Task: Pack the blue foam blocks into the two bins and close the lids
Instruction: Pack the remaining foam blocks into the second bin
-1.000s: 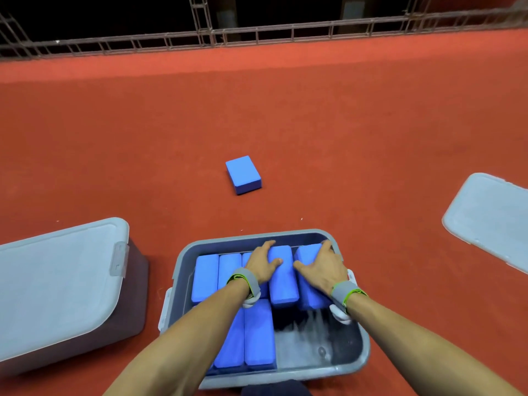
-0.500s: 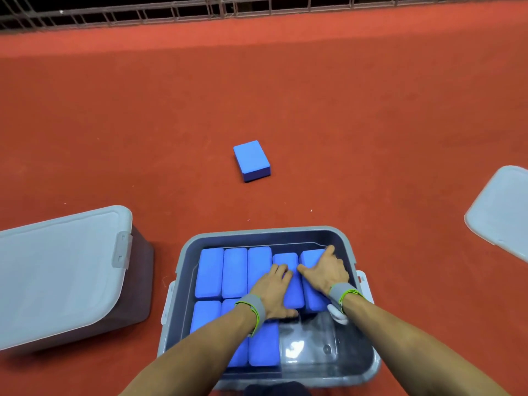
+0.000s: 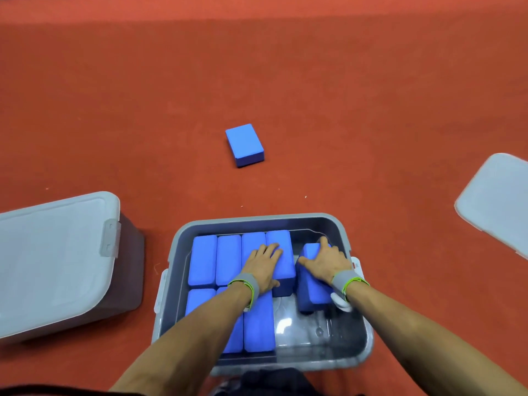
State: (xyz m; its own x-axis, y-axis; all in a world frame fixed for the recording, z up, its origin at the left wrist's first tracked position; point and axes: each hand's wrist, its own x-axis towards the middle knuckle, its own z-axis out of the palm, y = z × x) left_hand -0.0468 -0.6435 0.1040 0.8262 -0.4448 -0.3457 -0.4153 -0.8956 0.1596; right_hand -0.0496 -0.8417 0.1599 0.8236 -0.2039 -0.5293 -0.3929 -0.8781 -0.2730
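Right hand: the right hand grips a blue rectangular foam block, fingers curled over it, now pulled apart from the row it sat against half a second ago.
Left hand: the left hand presses flat, fingers straight, on the packed blue foam blocks.
Meaning: likely re-seating that block.
Open bin: the grey plastic bin holds two rows, its near right corner bare.
Other bin: a lidded grey bin sits left.
Floor: one loose blue block ahead; a grey lid right.
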